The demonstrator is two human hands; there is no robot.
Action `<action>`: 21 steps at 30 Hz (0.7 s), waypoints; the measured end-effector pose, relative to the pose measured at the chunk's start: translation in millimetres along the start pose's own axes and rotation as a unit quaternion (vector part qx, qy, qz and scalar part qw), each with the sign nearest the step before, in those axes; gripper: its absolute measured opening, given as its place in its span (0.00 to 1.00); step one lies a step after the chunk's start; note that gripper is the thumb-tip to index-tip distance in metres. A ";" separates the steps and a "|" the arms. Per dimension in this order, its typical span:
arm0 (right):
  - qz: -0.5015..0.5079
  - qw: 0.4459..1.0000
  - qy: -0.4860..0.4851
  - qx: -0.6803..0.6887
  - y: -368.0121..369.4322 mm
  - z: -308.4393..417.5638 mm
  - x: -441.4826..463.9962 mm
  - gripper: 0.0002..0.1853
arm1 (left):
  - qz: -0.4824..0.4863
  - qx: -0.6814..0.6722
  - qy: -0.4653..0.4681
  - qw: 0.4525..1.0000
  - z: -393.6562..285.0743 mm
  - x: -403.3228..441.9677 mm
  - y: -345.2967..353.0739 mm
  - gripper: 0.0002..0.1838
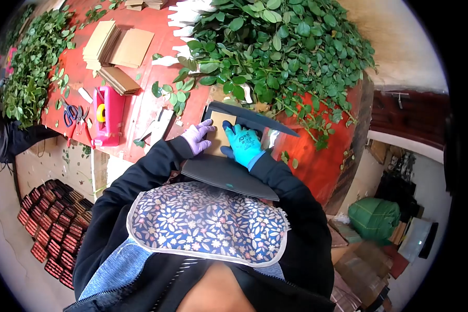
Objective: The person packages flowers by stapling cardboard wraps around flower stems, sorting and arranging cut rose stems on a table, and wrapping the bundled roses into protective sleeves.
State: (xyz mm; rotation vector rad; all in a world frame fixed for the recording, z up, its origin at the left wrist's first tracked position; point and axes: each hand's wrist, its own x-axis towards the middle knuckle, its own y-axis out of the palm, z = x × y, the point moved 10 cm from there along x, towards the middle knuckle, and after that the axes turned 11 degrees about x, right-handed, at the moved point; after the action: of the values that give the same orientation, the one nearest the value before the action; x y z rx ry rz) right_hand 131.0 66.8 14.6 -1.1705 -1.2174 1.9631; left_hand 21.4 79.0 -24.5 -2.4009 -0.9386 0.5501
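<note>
A brown cardboard piece point(221, 130) lies on a black sheet folded open in front of me, its dark flaps point(229, 177) reaching toward my apron and away toward the leaves. My left hand point(196, 139), in a purple glove, rests its outstretched fingers along the cardboard's left edge. On the right side, my right hand point(243, 144) wears a teal glove with dark fingertips. Its fingers are spread and press on the cardboard. A clear plastic piece point(270, 139) sits just right of that hand.
Leafy green stems point(296, 47) are heaped at the back right of the red table point(156, 47). Left of my hands are a pink tape dispenser point(108, 117), scissors point(74, 112), red-handled pliers point(80, 127), a stapler-like white tool point(161, 126) and cardboard stacks point(117, 79). More leaves point(34, 67) lie far left.
</note>
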 end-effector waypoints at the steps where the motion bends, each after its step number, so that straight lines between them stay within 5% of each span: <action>1: 0.009 1.000 0.005 0.012 1.7 1.6 -1.7 0.42 | -0.007 -0.002 0.016 1.000 -1.0 -2.3 -1.2 0.29; 14: 0.041 0.993 0.047 0.096 -3.8 -7.2 -8.8 0.44 | -0.017 -0.027 0.049 0.998 -5.2 7.4 0.1 0.28; 21: 0.005 0.987 0.020 0.161 -9.0 -21.6 -18.7 0.42 | 0.047 0.162 0.002 0.986 -39.5 13.3 -9.6 0.28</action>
State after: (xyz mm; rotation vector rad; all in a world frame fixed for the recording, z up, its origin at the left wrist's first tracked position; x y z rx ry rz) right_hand 158.9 65.1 25.4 -1.0438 -0.8335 2.0400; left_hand 46.4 82.6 9.9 -2.1572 -0.6772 0.6775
